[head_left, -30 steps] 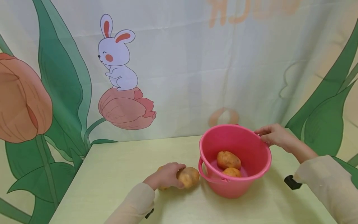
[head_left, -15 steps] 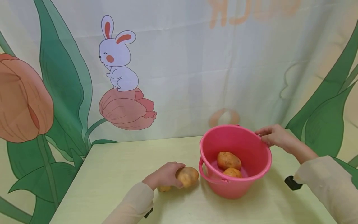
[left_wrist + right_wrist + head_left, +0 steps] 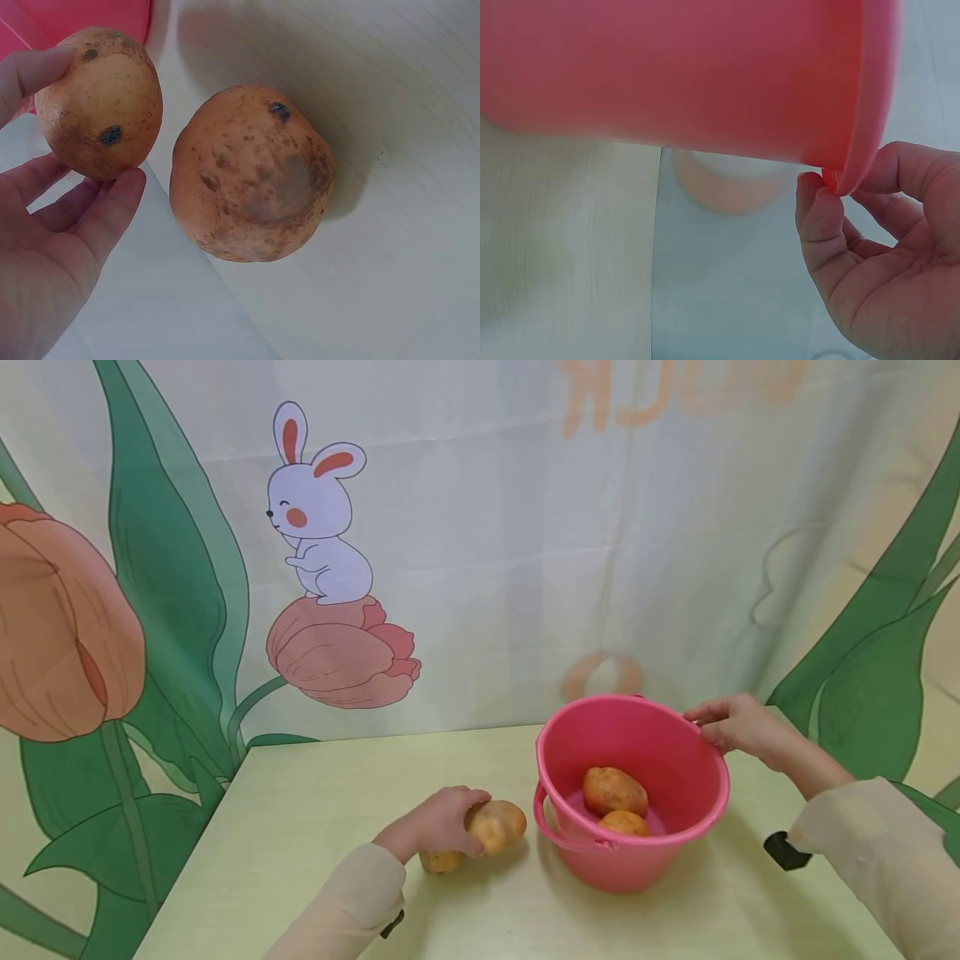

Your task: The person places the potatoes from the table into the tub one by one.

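Between its thumb and fingers my left hand (image 3: 444, 823) grips a potato (image 3: 497, 827), just left of the bucket. In the left wrist view this held potato (image 3: 101, 105) shows dark spots, and a second potato (image 3: 251, 176) lies on the table beside it. The head view shows that second potato (image 3: 441, 862) partly hidden under the hand. A pink bucket (image 3: 615, 868) stands on the table with two potatoes inside, one farther back (image 3: 613, 790) and one nearer (image 3: 624, 823) partly hidden by the rim. My right hand (image 3: 742, 732) pinches the bucket's right rim, also seen in the right wrist view (image 3: 889, 247).
The pale table (image 3: 315, 827) ends at a hanging cloth (image 3: 480, 543) printed with a rabbit and tulips. The bucket's pink handle (image 3: 558, 835) hangs down on its left side, facing the left hand.
My left hand has lifted the potato slightly and shifted a little left, showing more of the potato beneath. The right hand and the bucket stay in place.
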`<state>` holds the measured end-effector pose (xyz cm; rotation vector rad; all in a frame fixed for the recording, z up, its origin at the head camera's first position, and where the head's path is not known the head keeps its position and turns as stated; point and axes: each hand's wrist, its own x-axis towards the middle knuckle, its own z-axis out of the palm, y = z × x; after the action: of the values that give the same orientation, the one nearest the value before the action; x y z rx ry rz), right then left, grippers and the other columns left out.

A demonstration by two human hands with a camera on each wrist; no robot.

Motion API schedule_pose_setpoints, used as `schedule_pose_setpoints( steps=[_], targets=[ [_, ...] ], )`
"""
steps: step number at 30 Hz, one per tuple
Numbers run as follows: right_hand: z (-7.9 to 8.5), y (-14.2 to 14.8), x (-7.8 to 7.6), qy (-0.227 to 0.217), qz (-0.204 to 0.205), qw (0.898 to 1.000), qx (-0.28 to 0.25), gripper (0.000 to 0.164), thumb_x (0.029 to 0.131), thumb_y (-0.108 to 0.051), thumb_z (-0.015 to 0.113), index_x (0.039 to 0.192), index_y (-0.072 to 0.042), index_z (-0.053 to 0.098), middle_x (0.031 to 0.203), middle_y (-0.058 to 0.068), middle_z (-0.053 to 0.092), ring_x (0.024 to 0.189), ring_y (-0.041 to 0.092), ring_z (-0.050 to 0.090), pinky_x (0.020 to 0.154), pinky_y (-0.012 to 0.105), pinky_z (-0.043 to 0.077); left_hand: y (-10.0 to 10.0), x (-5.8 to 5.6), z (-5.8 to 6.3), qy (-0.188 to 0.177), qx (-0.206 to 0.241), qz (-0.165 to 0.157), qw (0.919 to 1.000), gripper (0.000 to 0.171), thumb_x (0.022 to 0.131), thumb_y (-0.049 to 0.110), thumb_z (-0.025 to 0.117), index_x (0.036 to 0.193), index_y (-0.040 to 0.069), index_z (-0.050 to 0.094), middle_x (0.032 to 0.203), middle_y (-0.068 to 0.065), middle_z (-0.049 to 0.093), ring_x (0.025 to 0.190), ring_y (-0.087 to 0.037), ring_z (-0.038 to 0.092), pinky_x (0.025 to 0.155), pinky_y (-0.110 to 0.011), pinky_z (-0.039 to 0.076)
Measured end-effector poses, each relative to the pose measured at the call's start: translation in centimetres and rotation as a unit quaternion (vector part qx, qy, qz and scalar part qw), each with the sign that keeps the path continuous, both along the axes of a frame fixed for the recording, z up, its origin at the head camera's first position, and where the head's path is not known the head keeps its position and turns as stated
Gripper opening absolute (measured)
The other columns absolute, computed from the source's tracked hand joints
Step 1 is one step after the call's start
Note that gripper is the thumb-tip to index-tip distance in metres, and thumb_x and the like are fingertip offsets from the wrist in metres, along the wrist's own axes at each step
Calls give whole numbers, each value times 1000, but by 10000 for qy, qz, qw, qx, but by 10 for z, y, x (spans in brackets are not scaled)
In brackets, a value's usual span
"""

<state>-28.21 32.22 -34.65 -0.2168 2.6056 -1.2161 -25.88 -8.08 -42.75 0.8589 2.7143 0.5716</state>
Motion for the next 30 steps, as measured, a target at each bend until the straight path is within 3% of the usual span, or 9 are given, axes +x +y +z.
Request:
schedule_pose_setpoints(
  steps=[15,30],
  targets=[
    [0,-1,1,30,11,10000,13,41,84,-4,45,123,11,44,103,21,60,75,18,59,67,33,52,-4,-1,6,-25,20,28,10000,63,62,23,69,120,5,51,106,-5,58,91,-16,52,81,-32,45],
    [1,0,2,0,14,10000,-14,42,83,-3,44,122,11,44,103,20,61,75,18,59,68,33,52,-12,-5,26,96,186,6,9998,62,63,20,67,120,3,51,105,-6,58,92,-18,53,83,-34,44]
  ],
)
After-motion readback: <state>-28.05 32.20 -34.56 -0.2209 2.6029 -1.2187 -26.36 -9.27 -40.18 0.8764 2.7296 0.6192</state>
